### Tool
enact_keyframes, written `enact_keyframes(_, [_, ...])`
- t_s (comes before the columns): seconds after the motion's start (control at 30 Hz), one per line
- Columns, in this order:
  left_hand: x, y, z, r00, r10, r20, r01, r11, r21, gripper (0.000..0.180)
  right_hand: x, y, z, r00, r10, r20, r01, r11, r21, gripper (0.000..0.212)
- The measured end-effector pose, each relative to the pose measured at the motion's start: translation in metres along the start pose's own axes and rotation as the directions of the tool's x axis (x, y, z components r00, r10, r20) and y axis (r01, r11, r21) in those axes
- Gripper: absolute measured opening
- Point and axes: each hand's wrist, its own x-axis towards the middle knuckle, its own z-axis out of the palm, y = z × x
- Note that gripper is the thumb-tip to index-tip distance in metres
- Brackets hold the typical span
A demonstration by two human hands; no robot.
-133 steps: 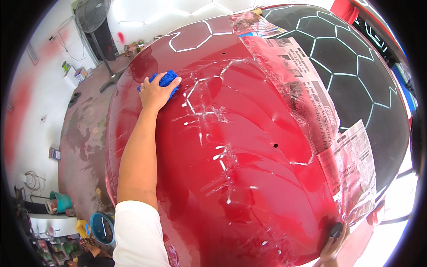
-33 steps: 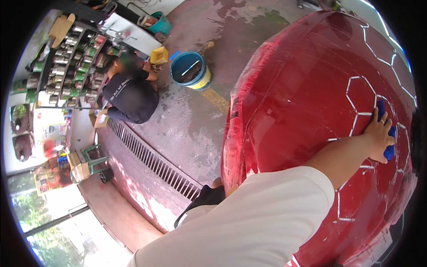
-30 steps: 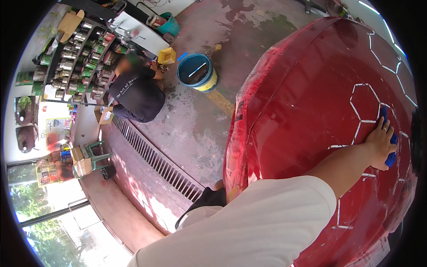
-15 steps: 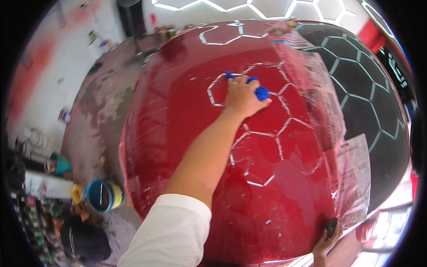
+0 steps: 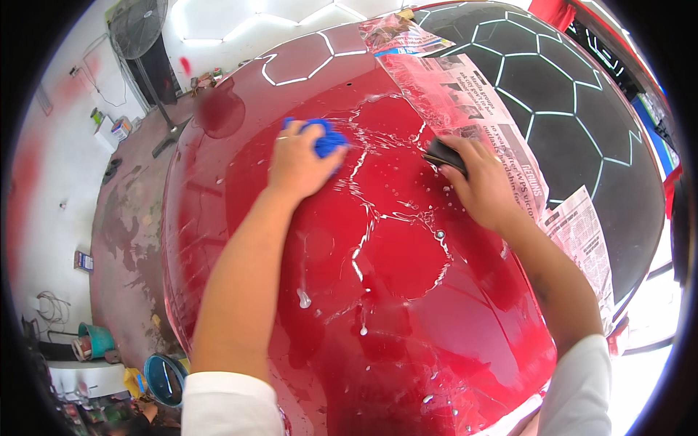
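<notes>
Red surface (image 5: 404, 251), one cloth (image 5: 329, 142), one block (image 5: 446, 155)

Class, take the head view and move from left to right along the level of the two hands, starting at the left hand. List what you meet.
Left hand → blue cloth → dark block → right hand → newspaper → black car panel.

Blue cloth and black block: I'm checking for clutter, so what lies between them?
In the head view, only the wet red panel lies between the blue cloth and black block, crossed by broken light reflections.
</notes>
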Motion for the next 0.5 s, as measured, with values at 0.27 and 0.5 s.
enact_keyframes(0.27, [-0.027,-0.071,-0.008,0.987,0.015,-0.16,-0.01,1.0,0.028,0.049,0.092,0.026,0.08,0.997,-0.057,0.042,0.061,0.994,-0.089,0.043])
enact_keyframes(0.5, [-0.028,-0.061,-0.02,0.995,-0.091,-0.034,0.093,0.994,0.052,0.056,0.158,0.026,0.114,0.986,0.16,0.048,-0.148,0.969,-0.197,0.043])
